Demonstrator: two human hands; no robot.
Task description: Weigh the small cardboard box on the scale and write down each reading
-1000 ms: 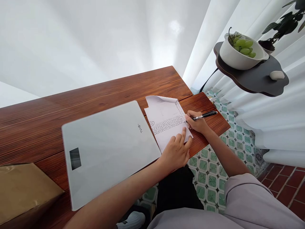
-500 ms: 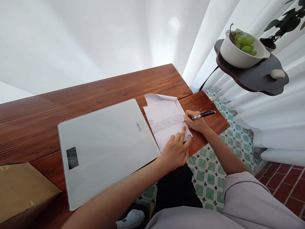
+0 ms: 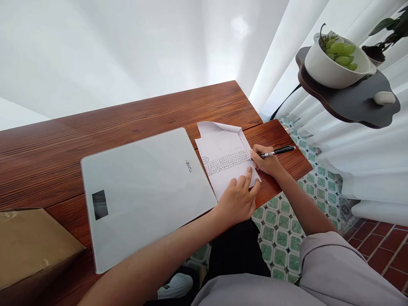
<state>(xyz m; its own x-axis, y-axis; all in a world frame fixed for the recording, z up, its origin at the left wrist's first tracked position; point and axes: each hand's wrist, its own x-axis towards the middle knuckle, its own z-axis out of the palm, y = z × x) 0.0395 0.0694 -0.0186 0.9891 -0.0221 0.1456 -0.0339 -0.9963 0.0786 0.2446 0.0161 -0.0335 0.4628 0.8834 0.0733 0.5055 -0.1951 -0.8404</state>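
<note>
The sheet of paper (image 3: pixel 227 159) lay right of centre in the frame, near the right end of the wooden table (image 3: pixel 127 119), its far edge curled up and rows of small writing running across its middle. I saw the right hand (image 3: pixel 269 161) closed tight around a black pen (image 3: pixel 278 151), the tip down on the paper's right edge at the written rows. The left hand (image 3: pixel 237 199) rested flat on the paper's near corner, fingers spread and loose, gripping nothing, just pressing the sheet to the wood.

Just left of the paper, its edge touching or nearly touching it, lay a white glass scale (image 3: pixel 143 191) with a small dark display toward the lower left. At the lower-left corner of the frame sat a brown cardboard box (image 3: pixel 32 246).

The table was reddish-brown planking with strong grain, set against a plain white wall. White curtains (image 3: pixel 350 170) hung at the right. In the upper right a dark shelf (image 3: pixel 353 102) carried a white bowl (image 3: pixel 328 70) of green grapes (image 3: pixel 342 53) and a small white object. Below the table edge the floor showed green patterned tiles (image 3: pixel 287 238), with red brick tiles at the lower right.
</note>
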